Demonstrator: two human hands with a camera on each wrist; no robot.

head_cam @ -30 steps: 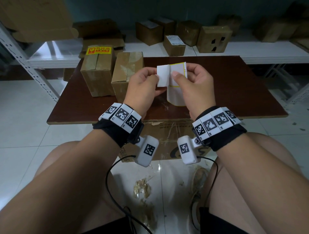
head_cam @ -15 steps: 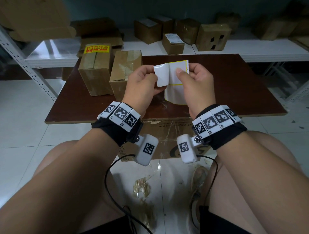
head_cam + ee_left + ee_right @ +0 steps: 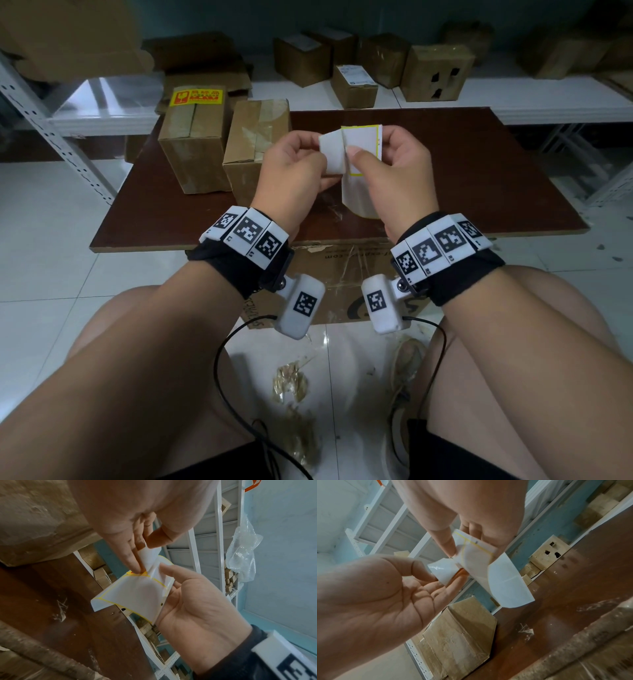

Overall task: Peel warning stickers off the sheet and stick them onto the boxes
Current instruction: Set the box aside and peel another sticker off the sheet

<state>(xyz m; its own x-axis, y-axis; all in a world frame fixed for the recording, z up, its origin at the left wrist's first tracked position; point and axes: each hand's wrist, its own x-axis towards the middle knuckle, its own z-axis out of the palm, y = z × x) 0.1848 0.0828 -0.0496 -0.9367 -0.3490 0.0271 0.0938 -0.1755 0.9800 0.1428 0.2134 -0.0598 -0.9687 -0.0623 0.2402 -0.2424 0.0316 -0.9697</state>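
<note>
Over the brown table (image 3: 479, 192) both hands hold a white sticker sheet (image 3: 363, 144) with a yellow outline on it. My left hand (image 3: 320, 156) pinches the half-peeled sticker (image 3: 330, 154), whose white back curls away to the left. In the left wrist view the left hand's fingertips (image 3: 137, 566) pinch it at an orange-yellow corner. My right hand (image 3: 368, 152) grips the sheet, thumb on its near face; the sheet's tail (image 3: 506, 582) hangs down. One box (image 3: 193, 147) carries a yellow warning sticker (image 3: 196, 96). A second box (image 3: 257, 137) beside it has a bare top.
Several more cardboard boxes (image 3: 438, 72) stand on the white shelf behind the table. A metal rack upright (image 3: 51, 126) runs at the left. A large carton (image 3: 339, 274) sits under the table's near edge, between my knees. Tape scraps (image 3: 291, 380) lie on the floor.
The left hand has drawn the sticker flap a little further off the sheet, and it curls more. Both hands stay at about the same spot above the table.
</note>
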